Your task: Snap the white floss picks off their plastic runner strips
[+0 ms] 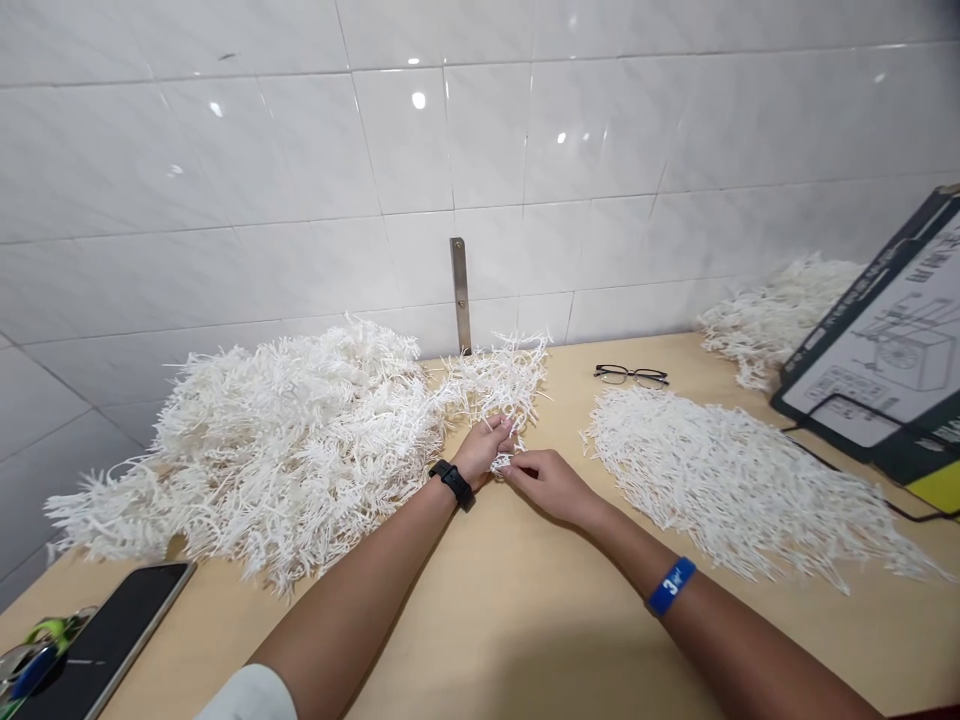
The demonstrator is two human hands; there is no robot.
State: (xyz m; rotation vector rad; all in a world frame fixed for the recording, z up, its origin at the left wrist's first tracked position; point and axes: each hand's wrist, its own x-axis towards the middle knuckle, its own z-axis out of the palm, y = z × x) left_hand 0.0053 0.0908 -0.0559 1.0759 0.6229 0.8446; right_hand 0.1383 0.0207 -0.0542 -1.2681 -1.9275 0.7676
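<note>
Both hands meet over the middle of the table, just in front of a small heap of thin white branching strands (499, 378). My left hand (480, 452) is closed around some of these white strands, and a few ends stick out past its fingers. Thumb and fingertips of my right hand (553, 484) pinch at a small bunch of white strands (501, 462) right beside the left fingers. How many pieces each hand holds is too small to tell. To the left rises a large tangled pile of white branching strands (300, 450); on the right lies a flatter pile of short white pieces (720, 470).
Black-framed glasses (631, 376) lie behind the right pile. A dark printed box (885, 350) leans at the right, with a black cord (832, 398) and another white pile (780, 305) near it. A phone (112, 640) and keys (45, 645) sit front left. A tiled wall (300, 150) borders the table (480, 620).
</note>
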